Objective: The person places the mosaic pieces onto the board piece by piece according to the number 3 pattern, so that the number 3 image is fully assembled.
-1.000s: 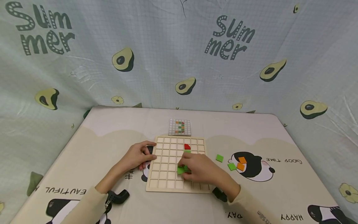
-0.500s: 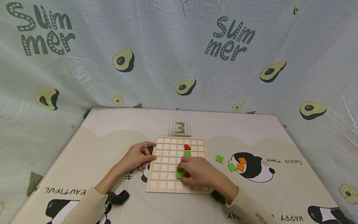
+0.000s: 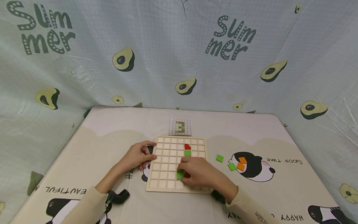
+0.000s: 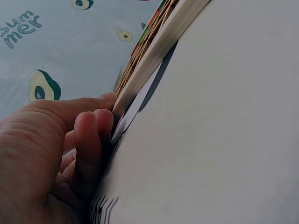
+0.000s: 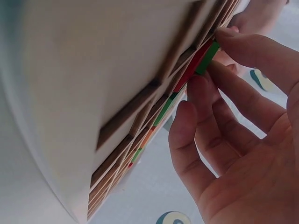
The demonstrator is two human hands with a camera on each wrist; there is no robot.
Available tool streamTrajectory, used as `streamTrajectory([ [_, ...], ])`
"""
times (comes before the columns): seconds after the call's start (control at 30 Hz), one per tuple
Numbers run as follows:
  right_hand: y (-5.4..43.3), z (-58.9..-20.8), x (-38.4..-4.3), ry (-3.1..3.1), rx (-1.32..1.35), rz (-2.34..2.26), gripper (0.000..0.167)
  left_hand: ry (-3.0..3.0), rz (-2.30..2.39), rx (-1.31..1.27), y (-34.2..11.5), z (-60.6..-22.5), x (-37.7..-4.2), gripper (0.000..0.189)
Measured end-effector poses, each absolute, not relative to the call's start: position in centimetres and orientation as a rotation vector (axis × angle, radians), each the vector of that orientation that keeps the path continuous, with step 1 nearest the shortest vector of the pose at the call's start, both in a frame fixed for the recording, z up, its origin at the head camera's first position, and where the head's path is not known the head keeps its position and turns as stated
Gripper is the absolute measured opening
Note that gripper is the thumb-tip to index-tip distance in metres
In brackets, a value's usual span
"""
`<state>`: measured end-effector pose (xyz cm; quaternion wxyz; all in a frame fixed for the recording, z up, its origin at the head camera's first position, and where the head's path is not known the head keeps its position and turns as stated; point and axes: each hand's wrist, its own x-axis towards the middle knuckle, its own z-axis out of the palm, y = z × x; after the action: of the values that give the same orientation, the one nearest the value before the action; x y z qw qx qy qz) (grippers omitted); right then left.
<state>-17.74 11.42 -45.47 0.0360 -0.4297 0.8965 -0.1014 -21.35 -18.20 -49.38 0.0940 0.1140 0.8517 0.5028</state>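
Note:
My right hand (image 3: pixel 198 169) pinches a green square tile (image 3: pixel 180 175) between thumb and fingertips, low over the wooden grid board (image 3: pixel 163 184). In the right wrist view this green tile (image 5: pixel 207 58) stands tilted beside a red tile (image 5: pixel 192 66) lying in the grid. Part of the board is hidden under that hand. Farther up the same column lie a red rounded-corner tile (image 3: pixel 187 147) and a green square (image 3: pixel 187 153). At the board's left edge, my left hand (image 3: pixel 137 154) touches the side with thumb and forefinger spread apart; its other fingers are bent underneath.
Behind the board lies a printed card (image 3: pixel 180 127) with a coloured grid pattern. To the right are loose tiles: a green one (image 3: pixel 219 158), another green one (image 3: pixel 232 166) and two orange ones (image 3: pixel 240 166). A patterned cloth (image 3: pixel 84 146) covers the table.
My right hand has shifted slightly toward the near side with the green tile, uncovering the green square higher in the column. My left hand stays at the board's edge.

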Motion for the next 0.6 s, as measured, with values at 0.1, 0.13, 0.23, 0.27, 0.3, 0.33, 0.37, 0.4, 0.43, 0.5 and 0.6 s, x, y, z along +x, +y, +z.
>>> streamTrajectory([
  [0.1,11.44,-45.47,-17.73,2.751,-1.320,-0.323,0.016,2.527,1.492,0.336,-18.22,-49.37,-21.35,0.058],
  [0.13,11.45,-45.50,-17.74,2.751,-1.320,-0.327,0.015,2.528,1.492,0.335,-18.21,-49.37,-21.35,0.058],
  [0.23,11.46,-45.51,-17.73,2.750,-1.317,-0.337,0.014,2.527,1.495,0.333,-18.22,-49.37,-21.34,0.058],
  [0.27,11.45,-45.51,-17.72,2.750,-1.316,-0.341,0.014,2.526,1.497,0.333,-18.22,-49.37,-21.34,0.058],
  [0.3,11.45,-45.54,-17.73,2.750,-1.314,-0.342,0.014,2.523,1.500,0.331,-18.22,-49.38,-21.34,0.058],
  [0.33,11.44,-45.56,-17.73,2.750,-1.313,-0.341,0.014,2.521,1.502,0.331,-18.21,-49.38,-21.33,0.058],
  [0.37,11.43,-45.55,-17.74,2.751,-1.312,-0.340,0.015,2.518,1.504,0.331,-18.21,-49.38,-21.32,0.058],
  [0.4,11.42,-45.57,-17.74,2.751,-1.310,-0.339,0.015,2.516,1.506,0.331,-18.21,-49.38,-21.32,0.058],
  [0.43,11.41,-45.58,-17.74,2.751,-1.308,-0.339,0.016,2.514,1.508,0.330,-18.20,-49.38,-21.30,0.058],
  [0.5,11.39,-45.62,-17.74,2.751,-1.309,-0.336,0.017,2.511,1.511,0.329,-18.19,-49.37,-21.28,0.058],
  [0.6,11.36,-45.61,-17.71,2.753,-1.313,-0.334,0.018,2.515,1.511,0.329,-18.16,-49.33,-21.25,0.058],
])
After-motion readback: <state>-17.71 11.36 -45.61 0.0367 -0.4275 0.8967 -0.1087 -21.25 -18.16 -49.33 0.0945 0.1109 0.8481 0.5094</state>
